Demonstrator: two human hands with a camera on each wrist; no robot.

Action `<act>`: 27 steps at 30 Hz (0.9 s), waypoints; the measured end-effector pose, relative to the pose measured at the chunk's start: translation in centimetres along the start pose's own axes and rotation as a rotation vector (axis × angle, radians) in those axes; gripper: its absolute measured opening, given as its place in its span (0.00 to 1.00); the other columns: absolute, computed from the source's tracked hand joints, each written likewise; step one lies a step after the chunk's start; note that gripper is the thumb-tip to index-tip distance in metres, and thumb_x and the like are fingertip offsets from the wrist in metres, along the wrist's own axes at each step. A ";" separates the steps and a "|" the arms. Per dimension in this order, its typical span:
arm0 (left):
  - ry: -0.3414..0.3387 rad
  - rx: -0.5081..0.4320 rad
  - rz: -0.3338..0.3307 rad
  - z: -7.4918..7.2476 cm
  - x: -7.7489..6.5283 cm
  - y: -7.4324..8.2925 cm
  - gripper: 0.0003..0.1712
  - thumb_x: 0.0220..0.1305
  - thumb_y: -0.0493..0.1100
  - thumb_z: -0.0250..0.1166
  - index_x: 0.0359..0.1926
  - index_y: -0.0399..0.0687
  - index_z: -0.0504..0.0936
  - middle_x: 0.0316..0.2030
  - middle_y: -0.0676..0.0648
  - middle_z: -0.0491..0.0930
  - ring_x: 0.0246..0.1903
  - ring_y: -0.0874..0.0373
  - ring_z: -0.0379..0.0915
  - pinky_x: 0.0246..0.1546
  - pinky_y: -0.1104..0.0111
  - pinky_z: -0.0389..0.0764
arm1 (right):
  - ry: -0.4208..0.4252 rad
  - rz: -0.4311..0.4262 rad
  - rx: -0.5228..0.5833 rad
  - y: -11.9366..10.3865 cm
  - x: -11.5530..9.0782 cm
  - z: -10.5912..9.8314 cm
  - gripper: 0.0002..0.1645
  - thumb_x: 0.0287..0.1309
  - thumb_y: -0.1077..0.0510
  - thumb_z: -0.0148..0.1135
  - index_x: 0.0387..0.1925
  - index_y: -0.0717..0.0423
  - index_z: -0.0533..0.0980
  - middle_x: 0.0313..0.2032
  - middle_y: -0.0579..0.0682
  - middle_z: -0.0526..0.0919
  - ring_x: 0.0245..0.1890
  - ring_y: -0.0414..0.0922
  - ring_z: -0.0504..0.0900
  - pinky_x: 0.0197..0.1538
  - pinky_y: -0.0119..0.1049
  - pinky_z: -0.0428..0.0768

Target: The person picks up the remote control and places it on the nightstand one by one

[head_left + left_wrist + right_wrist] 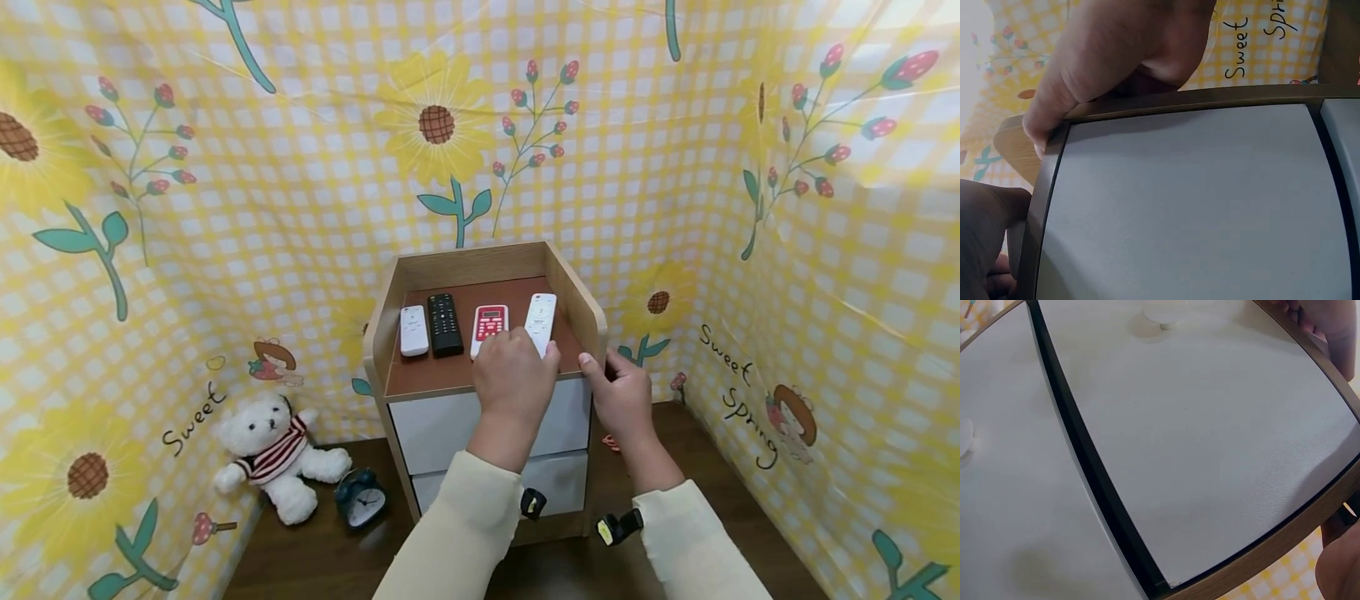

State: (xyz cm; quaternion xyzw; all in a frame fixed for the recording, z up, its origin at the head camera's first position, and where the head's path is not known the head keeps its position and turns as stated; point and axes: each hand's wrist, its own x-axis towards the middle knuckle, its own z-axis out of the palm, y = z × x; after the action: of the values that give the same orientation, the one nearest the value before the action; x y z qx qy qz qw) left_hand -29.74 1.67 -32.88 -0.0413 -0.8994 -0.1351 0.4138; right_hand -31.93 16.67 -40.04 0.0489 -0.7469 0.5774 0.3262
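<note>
My left hand [513, 375] reaches over the front edge of the small wooden cabinet [483, 387], fingers curled. The lower end of the right-hand white remote control [542, 315] sits between its thumb and fingers. Part of a red-and-white remote control [490, 321] is hidden behind the knuckles. With its thumb at the front corner and fingers round the outer side, my right hand [624, 392] grips the cabinet's right side panel. In the left wrist view, the thumb of the right hand [1122, 56] presses at that corner. A white drawer front [1197, 431] fills the right wrist view.
Another white remote control [413, 331] and a black one [445, 325] lie on the left of the brown top. A white teddy bear [277, 454] and a dark alarm clock [361, 498] stand on the floor to the left. Yellow checked cloth [300, 192] surrounds the space.
</note>
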 end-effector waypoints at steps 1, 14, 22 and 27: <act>-0.010 0.020 -0.002 0.1 0.1 0.1 0.26 0.67 0.60 0.75 0.37 0.38 0.92 0.28 0.44 0.88 0.30 0.50 0.83 0.28 0.59 0.82 | 0.000 0.005 0.003 0.0 0.0 0.0 0.17 0.71 0.48 0.71 0.44 0.58 0.89 0.30 0.55 0.85 0.29 0.42 0.78 0.32 0.30 0.76; -0.054 0.120 -0.023 0.4 0.4 0.9 0.28 0.69 0.61 0.72 0.39 0.38 0.92 0.30 0.44 0.89 0.32 0.50 0.84 0.26 0.60 0.81 | 0.013 -0.004 -0.005 0.1 -0.3 0.2 0.16 0.70 0.47 0.72 0.42 0.57 0.89 0.27 0.54 0.83 0.28 0.44 0.77 0.30 0.32 0.74; -0.014 0.135 -0.032 0.8 0.3 0.7 0.32 0.69 0.66 0.71 0.40 0.38 0.91 0.29 0.43 0.88 0.31 0.50 0.84 0.26 0.59 0.82 | 0.009 -0.001 -0.014 0.2 -0.1 0.2 0.17 0.71 0.47 0.71 0.41 0.58 0.89 0.26 0.54 0.82 0.27 0.45 0.76 0.30 0.32 0.74; -0.009 0.132 -0.025 1.0 0.3 0.6 0.34 0.70 0.68 0.70 0.39 0.38 0.92 0.29 0.43 0.88 0.30 0.50 0.84 0.26 0.59 0.82 | 0.018 0.004 -0.022 0.2 0.0 0.2 0.17 0.71 0.48 0.72 0.39 0.59 0.89 0.27 0.54 0.84 0.28 0.43 0.77 0.30 0.31 0.74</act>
State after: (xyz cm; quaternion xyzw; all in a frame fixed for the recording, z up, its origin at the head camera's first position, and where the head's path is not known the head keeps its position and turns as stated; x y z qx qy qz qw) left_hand -30.56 2.53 -33.17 -0.0033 -0.9085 -0.0803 0.4100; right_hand -32.04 16.55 -40.22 0.0384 -0.7501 0.5704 0.3323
